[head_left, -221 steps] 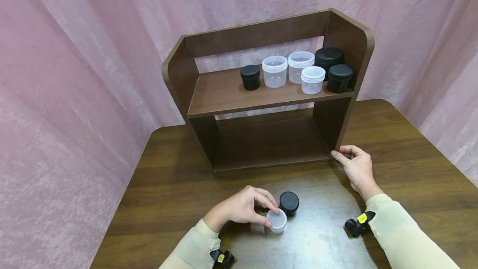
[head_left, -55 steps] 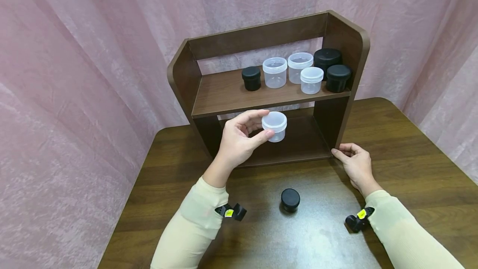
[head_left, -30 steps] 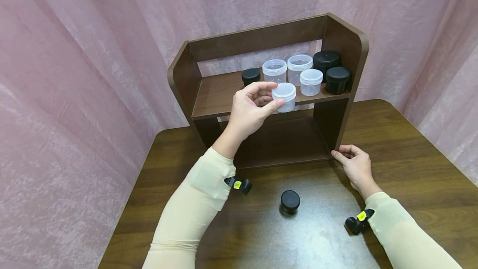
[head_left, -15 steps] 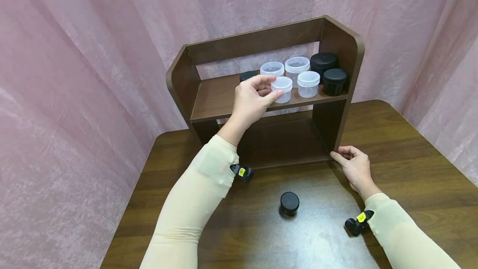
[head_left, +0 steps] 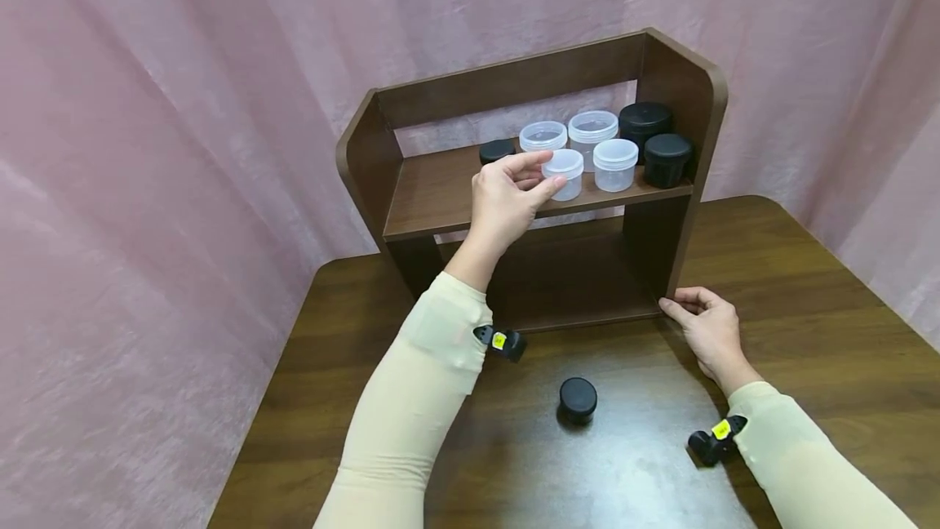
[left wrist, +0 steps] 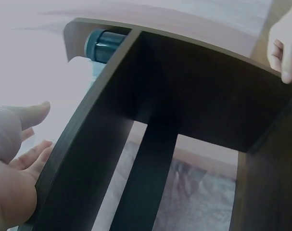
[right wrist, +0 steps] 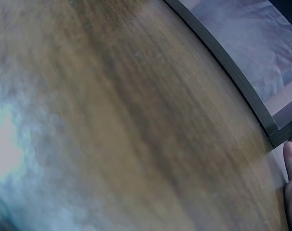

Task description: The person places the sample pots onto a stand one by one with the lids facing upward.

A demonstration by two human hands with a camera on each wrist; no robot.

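Note:
My left hand (head_left: 507, 194) holds a small clear lidded jar (head_left: 564, 176) between thumb and fingers at the front edge of the upper shelf board. In the left wrist view, glare washes out the space by the left thumb (left wrist: 35, 114). My right hand (head_left: 712, 337) grips the bottom right corner of the brown wooden shelf (head_left: 514, 88), its thumb at the front edge. A matching clear jar (head_left: 615, 166) stands just right of the held one. Behind are two larger clear jars (head_left: 593, 133). A small black jar (head_left: 497, 150) is partly hidden by my left hand.
Two black jars (head_left: 667, 160) stand at the shelf's right end. A small black jar (head_left: 578, 399) sits on the wooden table (head_left: 352, 349) in front of the shelf. A pink curtain (head_left: 184, 186) hangs behind.
My left hand has lifted the small clear jar from beside the black one on the table up to the upper shelf's front edge. My right hand stays at the shelf corner.

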